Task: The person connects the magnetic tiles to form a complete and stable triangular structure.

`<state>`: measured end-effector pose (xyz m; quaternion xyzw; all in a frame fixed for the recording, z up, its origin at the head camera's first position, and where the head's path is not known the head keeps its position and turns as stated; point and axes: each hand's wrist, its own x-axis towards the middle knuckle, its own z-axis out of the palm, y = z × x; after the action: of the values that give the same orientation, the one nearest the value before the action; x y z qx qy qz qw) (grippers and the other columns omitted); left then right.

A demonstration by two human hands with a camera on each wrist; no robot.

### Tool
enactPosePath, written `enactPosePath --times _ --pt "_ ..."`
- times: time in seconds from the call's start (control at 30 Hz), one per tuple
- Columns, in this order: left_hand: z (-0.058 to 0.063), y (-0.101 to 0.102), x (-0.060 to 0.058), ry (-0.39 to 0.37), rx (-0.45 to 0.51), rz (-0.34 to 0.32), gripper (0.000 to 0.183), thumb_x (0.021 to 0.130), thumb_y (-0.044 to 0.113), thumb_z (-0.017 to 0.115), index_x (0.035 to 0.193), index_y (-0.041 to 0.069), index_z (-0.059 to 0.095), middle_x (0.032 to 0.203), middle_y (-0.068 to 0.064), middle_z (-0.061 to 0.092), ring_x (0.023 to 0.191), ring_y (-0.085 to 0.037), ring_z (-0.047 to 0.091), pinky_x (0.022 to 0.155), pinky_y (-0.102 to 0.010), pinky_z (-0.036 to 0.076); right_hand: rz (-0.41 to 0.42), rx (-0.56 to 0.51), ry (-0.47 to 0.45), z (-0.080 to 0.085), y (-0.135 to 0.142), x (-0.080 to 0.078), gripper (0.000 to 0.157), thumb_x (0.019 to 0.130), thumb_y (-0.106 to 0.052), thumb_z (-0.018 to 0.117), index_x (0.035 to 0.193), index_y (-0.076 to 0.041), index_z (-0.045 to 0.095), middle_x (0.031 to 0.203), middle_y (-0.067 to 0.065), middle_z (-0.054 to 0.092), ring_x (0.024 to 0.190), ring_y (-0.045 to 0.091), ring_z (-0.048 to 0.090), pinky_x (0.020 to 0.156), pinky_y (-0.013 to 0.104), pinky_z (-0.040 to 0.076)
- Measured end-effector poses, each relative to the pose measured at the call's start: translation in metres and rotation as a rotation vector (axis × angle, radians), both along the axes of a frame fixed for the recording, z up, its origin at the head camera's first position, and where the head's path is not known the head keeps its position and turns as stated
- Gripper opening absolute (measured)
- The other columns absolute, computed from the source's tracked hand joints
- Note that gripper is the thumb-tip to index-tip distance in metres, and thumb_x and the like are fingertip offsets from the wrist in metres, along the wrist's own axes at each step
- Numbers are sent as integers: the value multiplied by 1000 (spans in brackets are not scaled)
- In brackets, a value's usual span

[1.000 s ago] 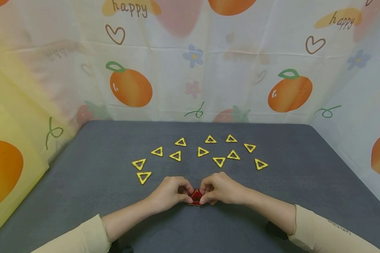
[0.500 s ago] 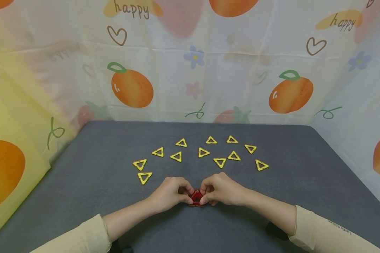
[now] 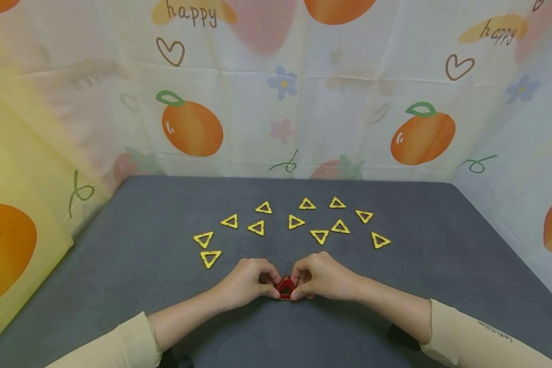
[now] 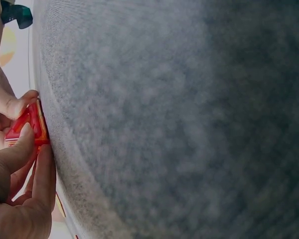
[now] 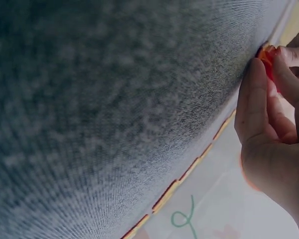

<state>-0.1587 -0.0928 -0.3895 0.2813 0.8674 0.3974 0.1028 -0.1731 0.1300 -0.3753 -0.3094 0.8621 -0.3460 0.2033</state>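
Both hands meet near the front middle of the table around small red triangular frames with open centres, which stand together like a little pyramid [image 3: 285,281]. My left hand [image 3: 246,283] pinches the left side between thumb and fingers. On the right side, my right hand [image 3: 325,276] pinches likewise. Close up in the left wrist view, the red pyramid [image 4: 39,124] stands on the table with a thumb against its face. Fingers hide much of the red pyramid [image 5: 267,56] in the right wrist view, so I cannot tell how all its sides join.
Several flat yellow triangular frames lie scattered beyond the hands, among them one at the left [image 3: 210,252] and one at the right [image 3: 374,240]. The dark grey table [image 3: 119,266] ends at a printed fabric backdrop [image 3: 257,102].
The hands keep almost the same place and hold. Between them the red pyramid has shifted only slightly, its front face showing a little more plainly. The yellow frames lie as before.
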Motion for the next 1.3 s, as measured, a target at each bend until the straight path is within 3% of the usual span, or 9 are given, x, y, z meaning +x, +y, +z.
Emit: enactPosePath --times 0.13,0.43,0.73,0.83,1.03,1.3 --pt "0 -1 0 3 3 -1 14 77 16 83 85 9 74 83 0 70 72 4 57 65 -16 47 1 6 2 1 0 0 18 75 -22 85 82 -17 69 71 -4 70 59 3 63 55 20 52" --pt "0 -4 1 -23 22 5 14 77 14 83 85 10 72 84 0 69 71 4 60 66 -16 48 -7 -8 51 5 -4 3 13 78 -21 83 83 -16 71 74 -3 73 63 0 64 57 19 52" --pt "7 -13 -5 12 8 78 13 79 15 82 87 12 73 90 -1 69 77 -1 64 68 -17 50 -95 -62 108 9 -14 -1 14 79 -19 83 85 -14 72 78 -3 75 66 0 64 59 19 52" --pt "11 -20 -8 -12 34 107 14 79 15 82 90 11 73 93 -3 71 81 -6 68 69 -18 53 -114 -89 123 11 -20 -5 15 78 -18 83 88 -12 73 81 0 76 67 1 65 60 19 52" --pt "15 -32 -13 -62 84 147 16 81 13 80 94 8 73 98 -8 73 84 -12 72 67 -19 55 -149 -110 105 13 -31 -12 17 79 -16 83 92 -12 73 87 2 77 71 6 69 62 20 54" --pt "11 -28 -17 -49 88 170 16 81 14 80 94 8 74 99 -8 74 84 -13 73 67 -19 55 -156 -107 71 12 -28 -18 16 79 -16 83 92 -12 73 85 2 76 68 6 67 62 23 55"
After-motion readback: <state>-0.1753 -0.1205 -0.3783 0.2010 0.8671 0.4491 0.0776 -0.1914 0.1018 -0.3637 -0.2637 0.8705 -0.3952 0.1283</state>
